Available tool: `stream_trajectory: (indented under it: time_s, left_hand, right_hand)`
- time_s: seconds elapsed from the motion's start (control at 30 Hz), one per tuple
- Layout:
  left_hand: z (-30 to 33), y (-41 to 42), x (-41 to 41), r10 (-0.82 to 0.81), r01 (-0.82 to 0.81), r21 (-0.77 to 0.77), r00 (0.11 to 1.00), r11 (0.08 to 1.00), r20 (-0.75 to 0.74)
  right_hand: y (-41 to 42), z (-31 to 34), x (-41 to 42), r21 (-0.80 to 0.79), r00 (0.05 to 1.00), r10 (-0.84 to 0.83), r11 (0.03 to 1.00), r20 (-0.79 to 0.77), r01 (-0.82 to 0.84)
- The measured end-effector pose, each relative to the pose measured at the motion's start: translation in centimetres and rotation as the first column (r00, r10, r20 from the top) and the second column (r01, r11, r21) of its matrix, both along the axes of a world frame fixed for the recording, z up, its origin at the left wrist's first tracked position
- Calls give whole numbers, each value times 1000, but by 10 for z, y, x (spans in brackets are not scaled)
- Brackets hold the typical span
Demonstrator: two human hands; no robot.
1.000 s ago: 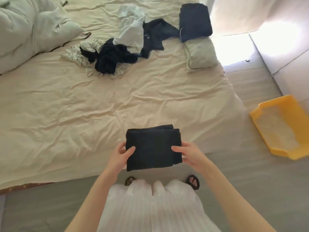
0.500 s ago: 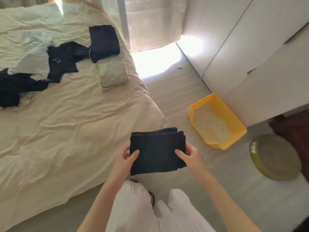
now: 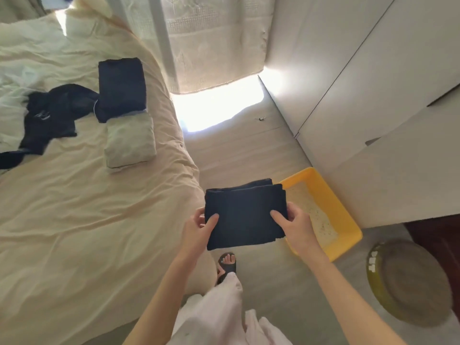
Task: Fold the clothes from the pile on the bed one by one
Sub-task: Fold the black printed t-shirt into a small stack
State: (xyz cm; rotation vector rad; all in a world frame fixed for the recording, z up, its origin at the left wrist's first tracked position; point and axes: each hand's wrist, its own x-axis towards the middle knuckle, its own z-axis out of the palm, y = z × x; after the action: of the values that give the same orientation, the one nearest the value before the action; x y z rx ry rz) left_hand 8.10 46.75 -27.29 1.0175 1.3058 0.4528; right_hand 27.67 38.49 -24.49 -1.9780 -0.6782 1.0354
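Folded dark navy fabric garment [image 3: 245, 215], a flat rectangle of several layers, is held in the air off the bed's corner, above the floor and partly in front of the yellow plastic tray [image 3: 331, 212]. Left hand [image 3: 199, 229] pinches its left edge, thumb on top, fingers underneath. Right hand [image 3: 293, 225] pinches the right edge the same way. Both clamped on the garment, hands well apart.

On the cream-sheeted bed [image 3: 87, 220], two finished pieces lie by the far edge: a folded dark navy rectangle [image 3: 121, 83] and, just beside it and nearer the camera, a folded pale green square [image 3: 130, 143]. They look to be touching or overlapping slightly. Left of them is the unfolded pile: crumpled black clothing [image 3: 52, 113] and white fabric [image 3: 15, 78] behind it.

Judgement: two items done, third folded and in hand but not yet set down; likely goes by the other two. At least a few pile items left.

Hard to tell: the pile runs off the left frame edge, so the count is unknown. Fingers under the garment are hidden. Tray holds pale grainy stuff, unclear what. Round olive-rimmed object [image 3: 408, 282] on the floor at right is blurred. One sandalled foot [image 3: 226, 263] shows; the other is hidden by white trousers [image 3: 219, 312].
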Motion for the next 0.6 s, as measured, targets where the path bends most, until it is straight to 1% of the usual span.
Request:
stream_trajectory:
  time_s: [0.1, 0.2, 0.27, 0.37, 0.43, 0.5, 0.6]
  left_hand:
    - [8, 42, 45, 26, -23, 67, 999, 997, -33]
    - [19, 78, 78, 38, -30, 93, 996, 995, -83]
    - [22, 102, 96, 62, -51, 102, 993, 993, -100]
    - [21, 137, 120, 168, -158, 96, 979, 983, -114]
    - [18, 162, 136, 246, -235, 100, 962, 967, -120]
    - [17, 182, 152, 321, -310, 102, 938, 945, -129]
    - [18, 207, 171, 440, -430, 104, 892, 897, -104]
  right_hand:
    - [48, 9, 47, 19, 1000, 26, 999, 1, -26]
    - [88, 14, 81, -8, 998, 49, 999, 29, -49]
    - [120, 14, 103, -26, 993, 107, 994, 53, -106]
    - [179, 13, 133, -31, 977, 205, 978, 49, -204]
    - [221, 13, 150, 3, 959, 276, 961, 66, -277]
    - [258, 12, 167, 18, 926, 364, 930, 95, -367]
    - [311, 12, 186, 2, 869, 479, 876, 121, -483]
